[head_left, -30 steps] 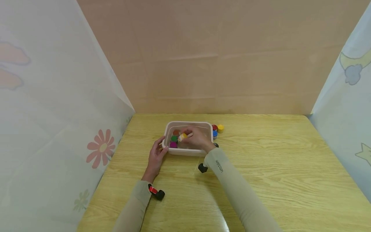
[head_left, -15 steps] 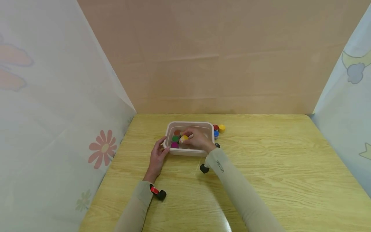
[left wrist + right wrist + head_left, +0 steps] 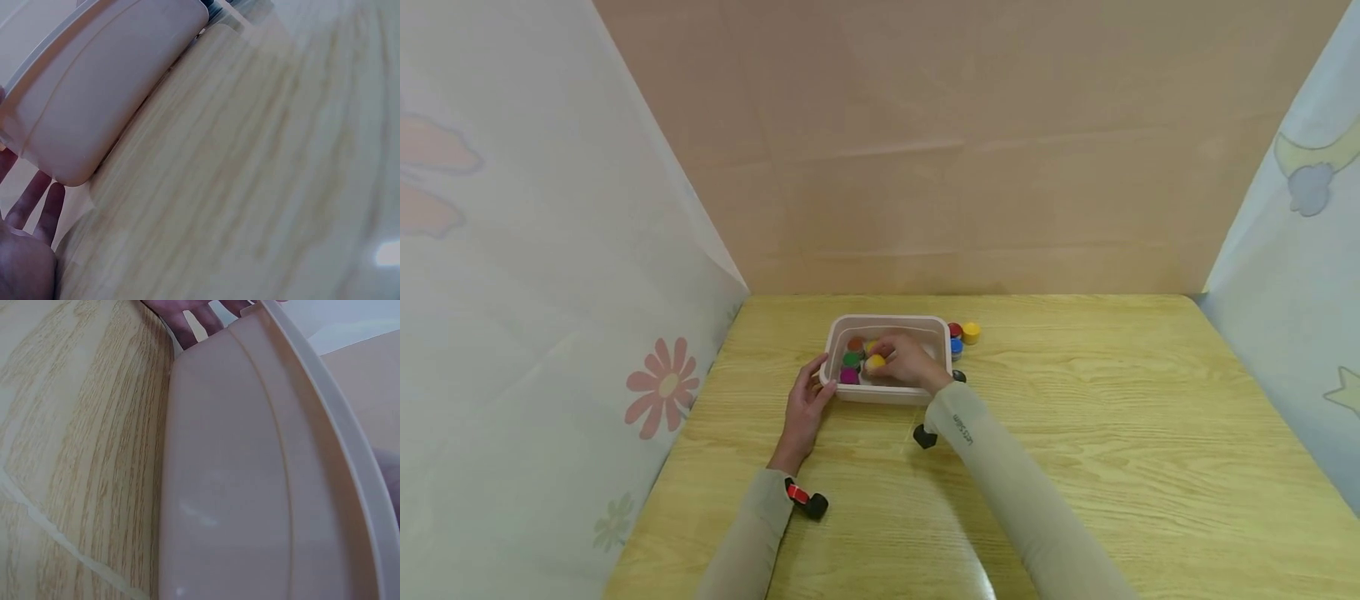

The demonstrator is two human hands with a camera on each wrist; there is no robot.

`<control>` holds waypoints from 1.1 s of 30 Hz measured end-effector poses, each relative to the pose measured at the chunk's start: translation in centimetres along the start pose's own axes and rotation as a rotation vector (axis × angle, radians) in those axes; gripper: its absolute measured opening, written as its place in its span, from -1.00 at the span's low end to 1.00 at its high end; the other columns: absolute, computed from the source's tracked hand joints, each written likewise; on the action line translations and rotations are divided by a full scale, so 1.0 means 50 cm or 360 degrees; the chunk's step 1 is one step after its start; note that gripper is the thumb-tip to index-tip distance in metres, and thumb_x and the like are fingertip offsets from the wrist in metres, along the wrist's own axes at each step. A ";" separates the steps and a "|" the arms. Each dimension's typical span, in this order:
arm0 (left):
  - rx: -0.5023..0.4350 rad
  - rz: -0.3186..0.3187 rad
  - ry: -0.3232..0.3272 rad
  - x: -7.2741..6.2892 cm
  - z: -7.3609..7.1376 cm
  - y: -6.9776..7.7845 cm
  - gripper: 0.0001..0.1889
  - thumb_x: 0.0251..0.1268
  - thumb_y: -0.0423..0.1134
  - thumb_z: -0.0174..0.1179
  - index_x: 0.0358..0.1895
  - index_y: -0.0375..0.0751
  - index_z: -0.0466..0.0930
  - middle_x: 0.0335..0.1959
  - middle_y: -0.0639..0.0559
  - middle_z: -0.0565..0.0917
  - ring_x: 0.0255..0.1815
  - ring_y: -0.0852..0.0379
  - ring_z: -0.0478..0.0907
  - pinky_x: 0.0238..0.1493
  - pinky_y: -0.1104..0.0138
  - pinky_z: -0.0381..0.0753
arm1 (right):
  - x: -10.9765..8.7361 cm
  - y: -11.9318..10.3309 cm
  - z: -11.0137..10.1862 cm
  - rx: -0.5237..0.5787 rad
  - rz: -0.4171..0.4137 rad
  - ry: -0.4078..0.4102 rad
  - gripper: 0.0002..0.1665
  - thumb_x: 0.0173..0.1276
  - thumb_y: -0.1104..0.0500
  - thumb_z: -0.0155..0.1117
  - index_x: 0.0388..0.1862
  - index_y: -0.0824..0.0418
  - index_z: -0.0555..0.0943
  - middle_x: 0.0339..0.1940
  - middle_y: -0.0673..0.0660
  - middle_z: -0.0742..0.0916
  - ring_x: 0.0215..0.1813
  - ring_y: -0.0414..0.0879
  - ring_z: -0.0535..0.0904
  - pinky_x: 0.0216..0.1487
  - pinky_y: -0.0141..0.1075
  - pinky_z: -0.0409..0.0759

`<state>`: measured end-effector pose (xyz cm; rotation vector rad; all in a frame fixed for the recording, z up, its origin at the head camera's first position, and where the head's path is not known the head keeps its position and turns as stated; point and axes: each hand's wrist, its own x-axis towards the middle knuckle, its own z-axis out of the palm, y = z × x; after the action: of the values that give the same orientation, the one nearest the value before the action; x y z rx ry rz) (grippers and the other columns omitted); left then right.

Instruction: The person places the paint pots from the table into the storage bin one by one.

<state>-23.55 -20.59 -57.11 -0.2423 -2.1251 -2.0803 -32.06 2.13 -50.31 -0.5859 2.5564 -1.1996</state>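
A pale pinkish plastic bin (image 3: 889, 394) stands on the table. At its near left corner my left hand (image 3: 805, 410) grips the rim, the thumb at the front and the fingers along the left end. My right hand (image 3: 912, 363) reaches over the near wall and pinches a small yellow-lidded jar (image 3: 875, 363) inside the bin. Left of that jar stand jars with an orange-brown lid (image 3: 855, 343), a green lid (image 3: 851, 360) and a purple lid (image 3: 849, 377). Another yellow lid (image 3: 871, 346) shows partly behind my right fingers. Neither wrist view shows the held jar.
Outside the bin's right end are jars with a red lid (image 3: 955, 330), a blue lid (image 3: 957, 345) and a yellow lid (image 3: 972, 332). A dark object (image 3: 958, 377) sits beside my right wrist. The wooden table (image 3: 1112, 417) extends right; a brown sheet (image 3: 962, 167) hangs behind.
My right hand has lowered the yellow-lidded jar slightly into the bin, and the jar has gone from tilted to nearly upright. My left hand keeps its place on the bin.
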 end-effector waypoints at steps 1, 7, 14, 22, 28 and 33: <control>0.0001 -0.0003 0.0004 -0.001 0.000 0.001 -0.44 0.57 -0.24 0.17 0.55 0.00 0.32 0.56 -0.09 0.30 0.42 -0.16 0.41 0.16 0.52 0.57 | 0.000 -0.001 0.001 -0.0003 0.0010 -0.0005 -0.65 0.32 0.16 0.53 0.06 0.19 0.73 0.05 0.15 0.76 0.11 0.04 0.62 0.26 -0.05 0.59; 0.0002 -0.0009 0.0010 -0.003 0.001 0.004 -0.45 0.57 -0.20 0.19 0.54 0.05 0.34 0.54 -0.05 0.33 0.40 -0.11 0.43 0.17 0.50 0.58 | -0.001 -0.004 0.004 0.0004 0.0073 0.0001 -0.68 0.32 0.16 0.54 0.03 0.15 0.72 0.10 0.16 0.74 0.15 0.07 0.59 0.30 -0.04 0.58; 0.0012 -0.0014 0.0026 -0.004 0.000 0.004 -0.47 0.57 -0.19 0.19 0.52 0.08 0.36 0.53 0.00 0.34 0.41 -0.09 0.42 0.21 0.52 0.55 | 0.000 -0.003 0.007 0.0006 0.0066 -0.0004 -0.67 0.32 0.15 0.53 0.05 0.15 0.72 0.08 0.14 0.75 0.11 0.05 0.60 0.29 -0.05 0.59; -0.0009 0.0005 0.0010 -0.003 -0.001 0.001 -0.46 0.56 -0.19 0.20 0.53 0.05 0.36 0.54 -0.02 0.34 0.41 -0.14 0.42 0.19 0.51 0.56 | -0.002 -0.006 0.007 0.0012 0.0072 0.0013 -0.66 0.31 0.15 0.54 0.04 0.15 0.72 0.06 0.16 0.74 0.08 0.06 0.59 0.27 -0.04 0.59; -0.0014 -0.0005 0.0010 0.000 0.000 0.000 -0.48 0.57 -0.19 0.19 0.51 0.09 0.37 0.51 0.03 0.35 0.40 -0.11 0.42 0.20 0.50 0.56 | -0.001 -0.005 0.004 0.0027 0.0079 0.0031 -0.66 0.32 0.24 0.52 0.05 0.19 0.71 0.03 0.16 0.75 0.09 0.05 0.63 0.22 -0.08 0.63; 0.0003 -0.0025 0.0012 -0.001 0.002 0.000 -0.48 0.57 -0.22 0.17 0.51 0.07 0.36 0.52 -0.01 0.34 0.41 -0.14 0.41 0.19 0.51 0.56 | -0.001 -0.004 0.003 0.0016 0.0102 0.0034 -0.69 0.34 0.28 0.48 0.04 0.17 0.71 0.00 0.14 0.75 0.08 0.03 0.64 0.23 -0.10 0.64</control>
<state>-23.52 -20.50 -57.11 -0.2180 -2.1320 -2.0841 -31.91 1.94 -50.27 -0.4878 2.5647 -1.2033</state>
